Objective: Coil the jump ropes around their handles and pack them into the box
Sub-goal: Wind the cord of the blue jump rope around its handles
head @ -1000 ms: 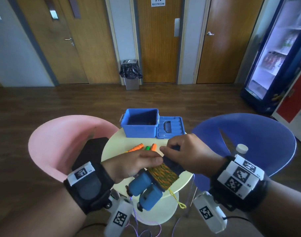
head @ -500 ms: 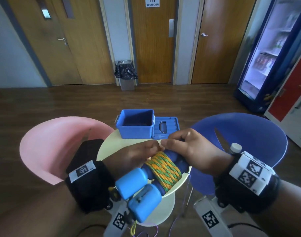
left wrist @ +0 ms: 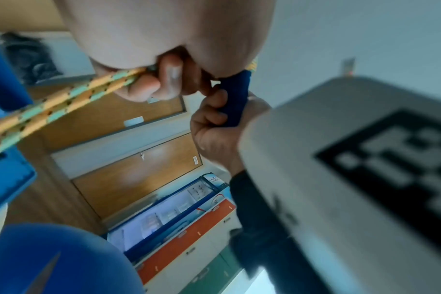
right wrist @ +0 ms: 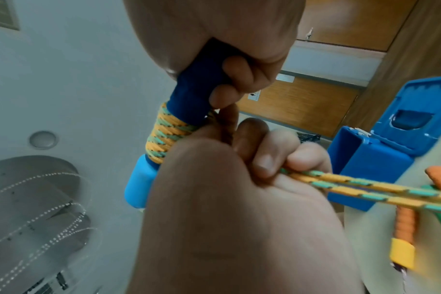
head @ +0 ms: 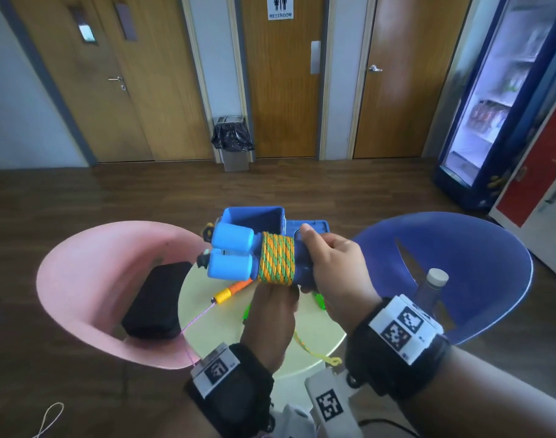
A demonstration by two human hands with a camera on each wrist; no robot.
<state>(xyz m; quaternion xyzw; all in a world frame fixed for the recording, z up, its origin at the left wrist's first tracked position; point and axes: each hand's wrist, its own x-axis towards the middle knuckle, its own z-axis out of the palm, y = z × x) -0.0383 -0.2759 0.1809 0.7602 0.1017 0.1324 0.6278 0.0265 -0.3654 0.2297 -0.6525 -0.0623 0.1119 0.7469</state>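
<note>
Pink chair [head: 90, 279] sits left of your left hand [head: 270, 314], blue chair [head: 460, 254] right of your right hand [head: 330, 267]. A black pouch [head: 156, 301] lies on the pink seat and a capped bottle [head: 431, 289] stands on the blue one, just beyond your right wrist.

Round pale table [head: 314, 330] is directly under both hands. The open blue box [head: 254, 216] stands on its far side, just past your knuckles, with its lid [head: 314, 226] flipped open behind your right thumb.

You hold the blue jump rope handles [head: 232, 251] side by side above the table, between you and the box, light-blue ends pointing left. The orange-green rope [head: 275, 259] is wound tight round their middle in a neat band.

Right hand: fingers curled round the dark-blue end of the handles, thumb on top, full grip.

Left hand: under the bundle, fingers curled, pinching the doubled loose run of the rope right at the coil. That run leaves your fist toward the table, and its tail hangs below your left wrist over the near table edge.

A second rope with orange handles [head: 234, 289] lies on the table under the bundle, just left of your left hand, its thin purple cord [head: 197, 320] trailing off toward the pink chair. Something green [head: 319, 300] shows on the table between your hands; you can't tell what it is.
</note>
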